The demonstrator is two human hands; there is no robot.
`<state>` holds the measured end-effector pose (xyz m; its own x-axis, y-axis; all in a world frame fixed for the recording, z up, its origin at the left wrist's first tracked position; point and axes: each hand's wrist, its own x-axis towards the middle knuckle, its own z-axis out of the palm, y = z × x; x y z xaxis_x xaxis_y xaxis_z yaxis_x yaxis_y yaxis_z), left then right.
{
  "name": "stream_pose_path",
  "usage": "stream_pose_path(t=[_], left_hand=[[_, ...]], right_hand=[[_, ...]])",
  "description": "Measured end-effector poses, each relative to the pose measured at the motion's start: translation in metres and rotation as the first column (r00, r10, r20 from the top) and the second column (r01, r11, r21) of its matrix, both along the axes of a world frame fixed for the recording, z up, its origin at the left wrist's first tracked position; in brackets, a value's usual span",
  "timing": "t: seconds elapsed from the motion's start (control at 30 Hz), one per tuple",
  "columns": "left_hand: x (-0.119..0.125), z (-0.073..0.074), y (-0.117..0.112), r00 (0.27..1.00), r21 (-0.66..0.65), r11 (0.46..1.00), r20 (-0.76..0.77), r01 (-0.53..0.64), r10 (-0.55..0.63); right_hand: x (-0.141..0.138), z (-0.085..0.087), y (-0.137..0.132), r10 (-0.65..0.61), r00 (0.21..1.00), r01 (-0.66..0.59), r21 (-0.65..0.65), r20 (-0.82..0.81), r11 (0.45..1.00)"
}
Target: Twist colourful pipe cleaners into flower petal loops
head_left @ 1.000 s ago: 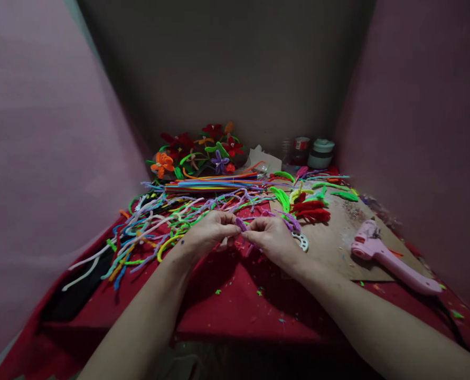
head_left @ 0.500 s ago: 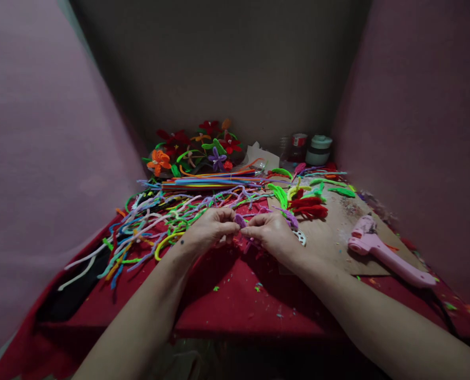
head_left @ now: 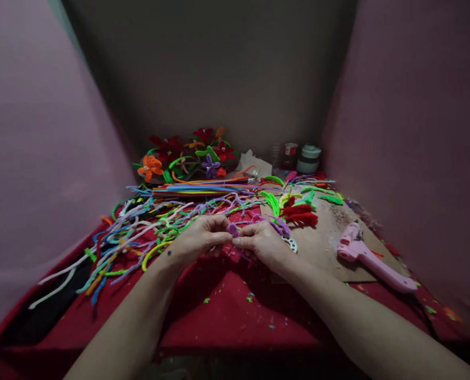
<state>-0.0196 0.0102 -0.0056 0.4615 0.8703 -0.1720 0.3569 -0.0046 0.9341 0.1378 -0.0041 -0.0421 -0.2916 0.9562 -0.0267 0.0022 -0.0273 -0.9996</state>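
Note:
Between my two hands is a small purple pipe-cleaner piece, bent into a petal-like loop. My left hand pinches it from the left with thumb and forefinger. From the right, the thumb and forefinger of my right hand close on its other side. The fingertips of both hands nearly meet, hiding part of the piece. Just past my right hand lie more purple pipe-cleaner shapes and a white disc with holes, partly covered by the hand.
Loose pipe cleaners spread over the red cloth to the left. A straight bundle lies behind them, below pipe-cleaner flowers. At right, a cardboard sheet holds green leaves, red pieces and a pink glue gun.
The view has shifted slightly, so the table appears lower and further left. Both hands keep their pinch on the purple piece, with little change in their pose.

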Motion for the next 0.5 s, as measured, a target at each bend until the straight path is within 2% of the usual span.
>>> stream_pose_path(t=[0.1,0.3,0.4,0.5], left_hand=[[-0.0025,-0.0005,0.0003,1.0,0.006,1.0,0.028,0.001,-0.001],[0.0007,-0.0015,0.001,0.993,0.097,0.988,0.007,-0.117,0.117],[0.0025,-0.0027,0.0019,0.99,0.113,0.983,0.011,-0.143,0.142],[0.0031,-0.0046,0.0027,0.988,0.091,0.984,0.036,-0.154,0.151]], right_hand=[[0.0003,-0.0036,0.0013,-0.027,0.999,0.026,0.017,0.034,1.0],[-0.0021,-0.0007,-0.0014,-0.032,0.996,0.029,0.034,0.086,0.999],[-0.0034,0.0013,-0.0034,-0.057,0.998,0.056,0.049,0.009,0.997],[-0.0032,0.0002,-0.0026,-0.074,0.988,0.077,0.02,-0.139,0.997]])
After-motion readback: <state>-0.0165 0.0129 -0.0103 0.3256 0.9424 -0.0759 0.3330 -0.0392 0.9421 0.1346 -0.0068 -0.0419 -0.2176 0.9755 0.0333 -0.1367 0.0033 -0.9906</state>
